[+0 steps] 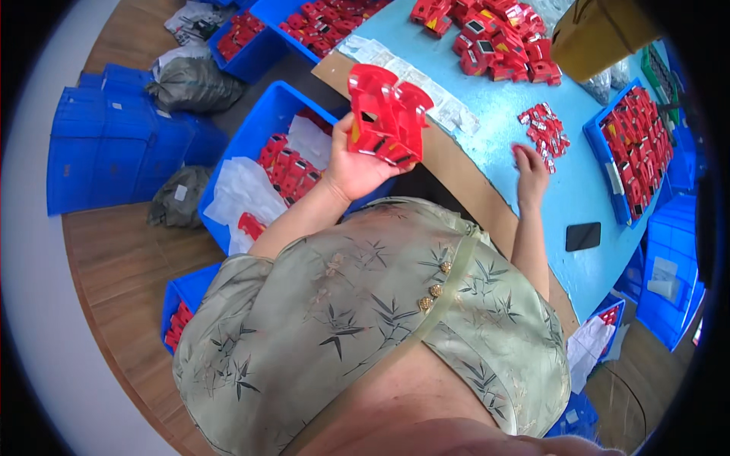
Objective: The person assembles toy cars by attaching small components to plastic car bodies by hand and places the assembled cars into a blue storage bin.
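My left hand (pixel 351 169) grips a red plastic toy car body (pixel 386 114) with yellow and black markings, held up off the near edge of the blue-topped table (pixel 487 114). Its fingers are partly hidden behind the shell. Over the tabletop, my right hand (pixel 532 176) has its fingertips drawn together, with a small bit of red at them that looks like one of the small red parts. Just beyond those fingers lies a loose pile of small red parts (pixel 543 129) with pale and dark patches.
More red car bodies (pixel 498 42) are heaped at the table's far side, beside a brownish-yellow container (pixel 601 38). A blue tray (pixel 614 163) of red parts and a dark phone (pixel 583 236) lie at right. Blue bins (pixel 228 182) with red pieces stand on the left.
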The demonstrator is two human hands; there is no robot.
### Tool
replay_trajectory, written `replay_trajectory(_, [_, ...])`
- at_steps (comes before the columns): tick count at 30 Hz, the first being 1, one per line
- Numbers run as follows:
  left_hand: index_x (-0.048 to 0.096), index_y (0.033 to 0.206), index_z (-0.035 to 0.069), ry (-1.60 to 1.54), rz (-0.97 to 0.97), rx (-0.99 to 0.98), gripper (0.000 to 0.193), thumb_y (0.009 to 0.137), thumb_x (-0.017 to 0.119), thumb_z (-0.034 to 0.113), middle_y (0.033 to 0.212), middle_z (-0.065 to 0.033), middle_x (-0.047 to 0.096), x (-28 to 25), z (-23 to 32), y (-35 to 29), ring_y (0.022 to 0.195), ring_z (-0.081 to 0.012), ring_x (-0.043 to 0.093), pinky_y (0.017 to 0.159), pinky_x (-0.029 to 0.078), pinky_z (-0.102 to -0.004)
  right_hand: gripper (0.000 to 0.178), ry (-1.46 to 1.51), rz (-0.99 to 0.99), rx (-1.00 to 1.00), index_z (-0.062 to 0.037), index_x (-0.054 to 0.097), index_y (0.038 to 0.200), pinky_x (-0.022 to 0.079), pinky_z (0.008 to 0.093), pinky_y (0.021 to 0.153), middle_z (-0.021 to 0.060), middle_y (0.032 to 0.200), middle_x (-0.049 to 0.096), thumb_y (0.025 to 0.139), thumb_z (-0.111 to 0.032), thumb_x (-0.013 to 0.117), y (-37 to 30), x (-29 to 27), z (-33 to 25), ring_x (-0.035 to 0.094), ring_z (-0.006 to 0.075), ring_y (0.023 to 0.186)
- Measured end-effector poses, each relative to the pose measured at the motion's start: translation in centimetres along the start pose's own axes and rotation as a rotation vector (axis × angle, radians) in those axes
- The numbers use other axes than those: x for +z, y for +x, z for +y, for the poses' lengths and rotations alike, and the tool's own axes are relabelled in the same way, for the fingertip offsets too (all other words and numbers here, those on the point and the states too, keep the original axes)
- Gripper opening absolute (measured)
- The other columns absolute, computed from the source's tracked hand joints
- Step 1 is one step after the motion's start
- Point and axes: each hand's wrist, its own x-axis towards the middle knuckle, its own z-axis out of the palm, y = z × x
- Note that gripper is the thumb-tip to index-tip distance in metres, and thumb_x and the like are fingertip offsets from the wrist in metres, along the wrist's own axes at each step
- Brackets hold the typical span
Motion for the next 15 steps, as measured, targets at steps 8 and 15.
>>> replay_trajectory(8, [0.040, 0.147, 0.016, -0.088, -0.013, 0.096, 0.076, 0.086, 0.055, 0.058, 0.147, -0.0128, 0.046, -1.7, 0.7, -4.3, 0.132, -0.0330, 0.047, 0.104, 0.041, -0.0580, 0.018, -0.039, -0.516, -0.743, -0.0035, 0.069, 0.101, 0.053, 0.0358, 0.080, 0.0115, 0.092, 0.070, 0.083, -0.006, 0.074, -5.9, 14.2, -19.5, 0.067, 0.0263, 0.087])
replay_trajectory(15, [0.043, 0.144, 0.014, -0.028, 0.046, 0.293, 0.064, 0.094, 0.048, 0.054, 0.136, -0.0098, 0.057, -4.0, 0.8, -9.5, 0.122, -0.0281, 0.057, 0.098, 0.048, -0.0549, 0.016, -0.167, -0.718, -0.923, -0.0055, 0.069, 0.095, 0.051, 0.0385, 0.077, 0.0115, 0.089, 0.070, 0.080, -0.005, 0.074, -9.5, 20.6, -23.4, 0.063, 0.0311, 0.088])
